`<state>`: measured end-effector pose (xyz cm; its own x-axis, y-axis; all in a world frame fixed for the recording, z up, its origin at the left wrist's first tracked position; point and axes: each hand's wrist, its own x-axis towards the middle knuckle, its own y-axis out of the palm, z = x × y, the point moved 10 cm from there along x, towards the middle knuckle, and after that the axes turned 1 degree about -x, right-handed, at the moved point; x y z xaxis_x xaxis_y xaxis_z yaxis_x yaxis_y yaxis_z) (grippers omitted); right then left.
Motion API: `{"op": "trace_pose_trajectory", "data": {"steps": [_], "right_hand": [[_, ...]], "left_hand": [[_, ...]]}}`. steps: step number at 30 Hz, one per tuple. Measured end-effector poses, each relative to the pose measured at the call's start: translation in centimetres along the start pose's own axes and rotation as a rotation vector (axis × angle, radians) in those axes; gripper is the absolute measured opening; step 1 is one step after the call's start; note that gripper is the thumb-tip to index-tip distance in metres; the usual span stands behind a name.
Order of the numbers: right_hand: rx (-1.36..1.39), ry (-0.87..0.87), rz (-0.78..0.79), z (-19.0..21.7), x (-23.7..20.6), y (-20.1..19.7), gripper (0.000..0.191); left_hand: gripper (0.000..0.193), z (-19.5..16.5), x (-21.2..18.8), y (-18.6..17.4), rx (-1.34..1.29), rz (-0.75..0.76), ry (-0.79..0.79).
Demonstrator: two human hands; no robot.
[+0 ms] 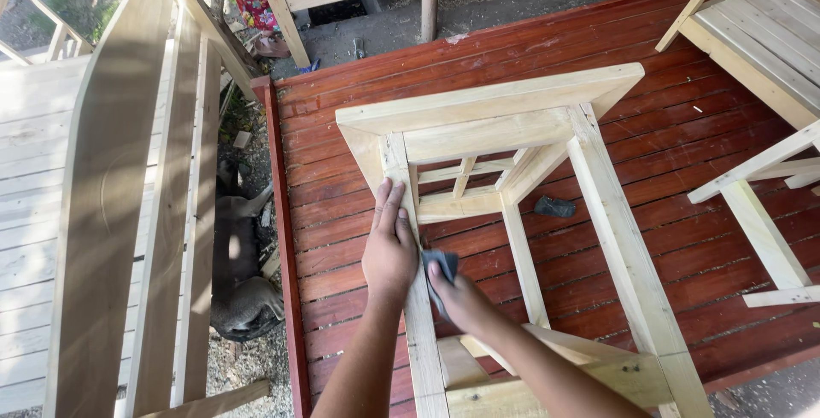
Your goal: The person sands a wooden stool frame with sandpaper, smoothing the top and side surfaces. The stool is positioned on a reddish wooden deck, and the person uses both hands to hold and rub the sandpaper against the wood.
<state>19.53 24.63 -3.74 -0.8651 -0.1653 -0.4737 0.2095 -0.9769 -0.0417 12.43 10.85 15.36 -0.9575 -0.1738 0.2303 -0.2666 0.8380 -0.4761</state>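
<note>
Just right of the left hand point(389, 251), dark sandpaper point(440, 268) in the right grip point(453, 294).

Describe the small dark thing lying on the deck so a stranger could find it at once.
Start at the red-stained plank deck and the pale unfinished wooden table frame lying on it. Look through the frame's legs, right of the person's right hand: a small dark grey folded pad lies alone on the boards, the only loose dark thing there.

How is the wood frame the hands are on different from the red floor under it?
The frame is pale, bare wood; the floor is dark red and shiny. The frame is open rails with gaps; the floor is flat boards side by side. The left hand and right hand touch the frame, not the floor. Both are wood.
</note>
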Motion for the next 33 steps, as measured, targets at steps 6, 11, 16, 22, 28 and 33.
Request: {"op": "trace_pose_trajectory", "data": {"steps": [6, 11, 16, 22, 28, 33], "right_hand": [[-0.077, -0.014, 0.072, -0.1, -3.2, 0.6, 0.053], [-0.092, 0.123, 0.099, -2.8, -3.1, 0.4, 0.062], [-0.112, 0.016, 0.035, 1.5, -1.9, 0.2, 0.06], [0.352, 0.385, 0.014, 1.9, -7.8, 1.8, 0.037], [0.114, -0.018, -0.048, 8.0, -1.9, 0.9, 0.06], [0.292, 0.089, -0.013, 3.1, -3.5, 1.2, 0.049]], "left_hand": [[0.043, 0.1, -0.2, 0.0, 0.003, -0.002, 0.009], [0.042, 0.3, -0.1, 0.0, 0.004, 0.003, -0.046], [0.041, 0.3, -0.2, -0.2, 0.018, -0.001, -0.031], [0.042, 0.5, -0.2, -0.1, -0.026, -0.013, 0.01], [0.042, 0.9, -0.2, 0.2, -0.121, 0.008, 0.025], [0.042, 0.6, -0.4, 0.3, -0.147, 0.017, 0.067]]}}
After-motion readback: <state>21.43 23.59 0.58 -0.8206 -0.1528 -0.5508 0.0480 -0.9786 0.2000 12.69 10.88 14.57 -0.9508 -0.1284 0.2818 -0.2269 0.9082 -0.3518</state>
